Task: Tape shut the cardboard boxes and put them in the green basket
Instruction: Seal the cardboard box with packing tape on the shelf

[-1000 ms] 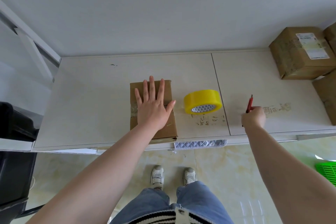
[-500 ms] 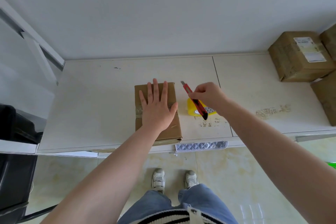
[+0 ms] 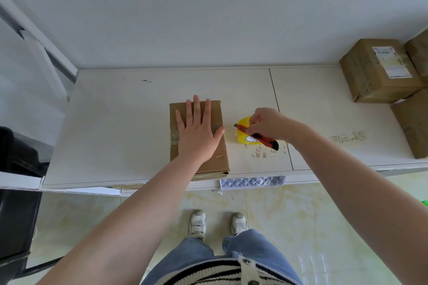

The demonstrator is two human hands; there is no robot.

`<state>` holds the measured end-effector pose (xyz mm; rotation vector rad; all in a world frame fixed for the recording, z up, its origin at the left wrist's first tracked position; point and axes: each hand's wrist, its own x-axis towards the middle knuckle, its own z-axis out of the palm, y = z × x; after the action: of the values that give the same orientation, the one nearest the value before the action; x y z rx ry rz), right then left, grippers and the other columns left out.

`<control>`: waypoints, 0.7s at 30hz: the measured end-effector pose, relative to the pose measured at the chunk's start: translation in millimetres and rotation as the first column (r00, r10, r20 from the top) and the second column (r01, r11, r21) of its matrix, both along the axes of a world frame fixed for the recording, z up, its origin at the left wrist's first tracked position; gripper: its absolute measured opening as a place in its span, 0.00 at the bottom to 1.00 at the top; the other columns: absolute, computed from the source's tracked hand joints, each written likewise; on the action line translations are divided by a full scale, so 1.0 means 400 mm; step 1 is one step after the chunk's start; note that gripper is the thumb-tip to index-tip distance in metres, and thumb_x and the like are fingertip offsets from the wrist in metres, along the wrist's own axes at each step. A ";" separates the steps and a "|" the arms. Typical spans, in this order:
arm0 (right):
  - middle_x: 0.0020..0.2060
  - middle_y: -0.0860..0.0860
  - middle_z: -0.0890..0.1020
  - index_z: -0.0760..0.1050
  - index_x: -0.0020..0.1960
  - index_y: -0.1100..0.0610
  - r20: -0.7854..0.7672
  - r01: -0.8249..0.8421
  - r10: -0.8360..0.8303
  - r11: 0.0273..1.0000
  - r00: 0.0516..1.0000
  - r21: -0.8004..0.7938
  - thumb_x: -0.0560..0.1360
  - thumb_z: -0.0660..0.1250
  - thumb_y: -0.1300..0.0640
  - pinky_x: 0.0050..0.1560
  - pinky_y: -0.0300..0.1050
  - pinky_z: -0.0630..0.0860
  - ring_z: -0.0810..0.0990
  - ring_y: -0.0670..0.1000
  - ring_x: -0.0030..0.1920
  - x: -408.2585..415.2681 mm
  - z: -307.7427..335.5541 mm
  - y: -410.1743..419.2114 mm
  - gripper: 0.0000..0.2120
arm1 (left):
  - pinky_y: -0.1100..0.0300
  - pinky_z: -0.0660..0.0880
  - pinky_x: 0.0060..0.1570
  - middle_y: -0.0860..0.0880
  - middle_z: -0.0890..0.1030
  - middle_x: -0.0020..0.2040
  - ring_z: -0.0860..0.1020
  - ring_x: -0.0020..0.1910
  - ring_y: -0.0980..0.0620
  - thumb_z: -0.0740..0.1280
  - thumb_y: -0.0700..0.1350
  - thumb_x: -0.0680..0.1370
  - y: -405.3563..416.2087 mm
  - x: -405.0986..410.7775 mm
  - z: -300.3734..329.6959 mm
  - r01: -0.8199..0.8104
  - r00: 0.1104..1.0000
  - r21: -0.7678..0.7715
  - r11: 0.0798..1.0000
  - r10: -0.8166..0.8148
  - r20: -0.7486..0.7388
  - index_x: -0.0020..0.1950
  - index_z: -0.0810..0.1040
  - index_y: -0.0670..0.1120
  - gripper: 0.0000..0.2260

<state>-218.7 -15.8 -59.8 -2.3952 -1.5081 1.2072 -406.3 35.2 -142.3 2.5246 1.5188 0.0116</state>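
White counter (image 3: 120, 127) fills mid-frame; centre, left hand (image 3: 196, 136) lies flat, fingers spread, on the brown taped box (image 3: 215, 157). Right hand (image 3: 266, 124) pinches a red knife (image 3: 259, 137) over the yellow tape roll (image 3: 243, 133). Green basket (image 3: 425, 203) barely shows lower right.

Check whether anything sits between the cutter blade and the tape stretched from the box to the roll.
Nothing visible does. The right hand holds the red cutter with its tip by the clear tape strip, which runs from the box to the yellow roll. The left hand presses flat on the box, left of the strip.
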 end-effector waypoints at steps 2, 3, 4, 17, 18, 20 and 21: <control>0.38 0.54 0.74 0.71 0.31 0.56 0.041 -0.033 0.033 0.999 0.999 0.010 0.72 0.69 0.56 0.36 0.43 0.69 0.71 0.50 0.34 -0.002 -0.008 0.003 0.13 | 0.41 0.34 0.73 0.44 0.34 0.79 0.35 0.78 0.43 0.44 0.66 0.79 -0.001 -0.001 -0.001 0.001 1.000 -0.001 1.000 -0.001 -0.002 0.79 0.34 0.51 0.36; 0.39 0.55 0.75 0.71 0.31 0.55 0.061 -0.043 0.041 0.999 0.997 0.019 0.72 0.68 0.56 0.37 0.43 0.69 0.71 0.50 0.34 -0.003 -0.012 0.005 0.13 | 0.41 0.34 0.73 0.44 0.34 0.79 0.35 0.78 0.43 0.44 0.66 0.79 -0.001 -0.001 -0.001 0.000 1.000 -0.001 1.000 0.000 -0.003 0.79 0.34 0.51 0.36; 0.39 0.55 0.75 0.71 0.31 0.56 0.086 -0.054 0.051 0.998 0.995 0.028 0.73 0.68 0.55 0.37 0.43 0.69 0.71 0.49 0.34 -0.004 -0.015 0.007 0.13 | 0.41 0.34 0.73 0.44 0.34 0.79 0.35 0.78 0.43 0.44 0.66 0.78 -0.002 0.000 -0.001 0.000 1.000 0.000 1.000 0.000 -0.005 0.79 0.34 0.51 0.36; 0.36 0.53 0.81 0.82 0.50 0.58 -0.409 0.835 -0.728 0.475 0.551 0.278 0.80 0.62 0.61 0.33 0.44 0.71 0.73 0.48 0.31 0.197 -0.136 -0.144 0.09 | 0.40 0.34 0.73 0.44 0.33 0.79 0.34 0.78 0.43 0.43 0.66 0.78 0.002 0.002 -0.006 0.010 1.000 -0.005 1.000 -0.011 -0.015 0.79 0.34 0.50 0.36; 0.36 0.54 0.80 0.81 0.54 0.59 -0.320 0.833 -0.770 0.492 0.552 0.254 0.80 0.61 0.62 0.33 0.45 0.69 0.72 0.50 0.31 0.220 -0.170 -0.167 0.11 | 0.40 0.34 0.73 0.44 0.33 0.79 0.34 0.78 0.43 0.44 0.65 0.79 0.002 0.002 -0.008 0.010 1.000 -0.002 1.000 -0.010 -0.012 0.79 0.35 0.50 0.36; 0.38 0.56 0.80 0.79 0.61 0.58 -0.173 0.812 -0.798 0.542 0.578 0.215 0.80 0.60 0.62 0.32 0.45 0.70 0.74 0.54 0.32 0.246 -0.224 -0.201 0.13 | 0.40 0.34 0.73 0.44 0.33 0.79 0.34 0.78 0.43 0.45 0.65 0.79 0.002 0.003 -0.008 0.009 1.000 -0.002 1.000 -0.009 -0.010 0.79 0.35 0.50 0.35; 0.42 0.57 0.82 0.78 0.63 0.57 -0.095 0.787 -0.788 0.582 0.608 0.206 0.80 0.60 0.62 0.35 0.47 0.73 0.76 0.56 0.36 0.253 -0.240 -0.207 0.14 | 0.40 0.34 0.73 0.44 0.33 0.79 0.34 0.78 0.43 0.45 0.65 0.79 0.002 0.005 -0.007 0.008 1.000 -0.005 1.000 -0.008 -0.011 0.79 0.35 0.50 0.35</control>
<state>-117.4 -98.7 -155.6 -2.4193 -0.3627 0.7364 -404.2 36.2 -145.2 2.5308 1.5113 -0.0065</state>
